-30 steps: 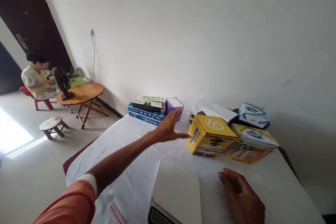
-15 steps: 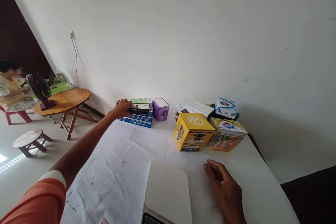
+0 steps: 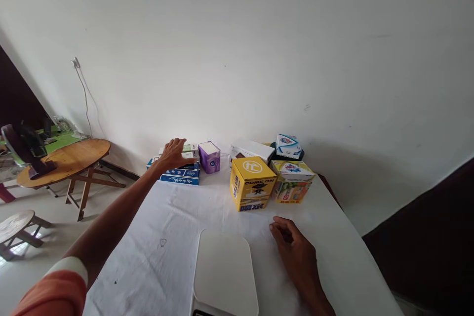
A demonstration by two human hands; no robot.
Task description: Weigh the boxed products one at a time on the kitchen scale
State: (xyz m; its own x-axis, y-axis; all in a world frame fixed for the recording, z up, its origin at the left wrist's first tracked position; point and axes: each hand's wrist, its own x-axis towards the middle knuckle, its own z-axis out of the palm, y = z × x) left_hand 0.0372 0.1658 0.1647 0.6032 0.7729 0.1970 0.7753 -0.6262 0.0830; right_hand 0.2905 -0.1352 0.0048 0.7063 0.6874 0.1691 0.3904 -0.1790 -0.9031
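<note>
At the back left of the white-covered table [image 3: 140,237]: left hand [image 3: 172,155] over the stacked boxes [image 3: 180,179]

Left hand spread, thumb held out to the right across the front of the pile, fingers over its upper boxes. Whether skin meets cardboard, cannot tell. Stack sits near the wall [image 3: 185,49], blue boxes lowest, a pale green-and-white one near the top; the hand hides part of it. Purple box [image 3: 210,157] upright just to the right of it.

Right hand [image 3: 296,254] low over the near side of the table, fingers loosely curled, thumb tip close by the index fingertip. Cannot tell if the two press together. Nearest things: white scale [image 3: 224,266] to its left, yellow box [image 3: 252,182] marked COME ON beyond it.

Right-hand group: yellow-and-white box [image 3: 292,170] on top of an orange box [image 3: 291,193]; behind, a flat white box [image 3: 254,149] and a blue-and-white box [image 3: 288,146].

Off left, on the round wooden table [image 3: 81,153], a dark fan [image 3: 27,148].
</note>
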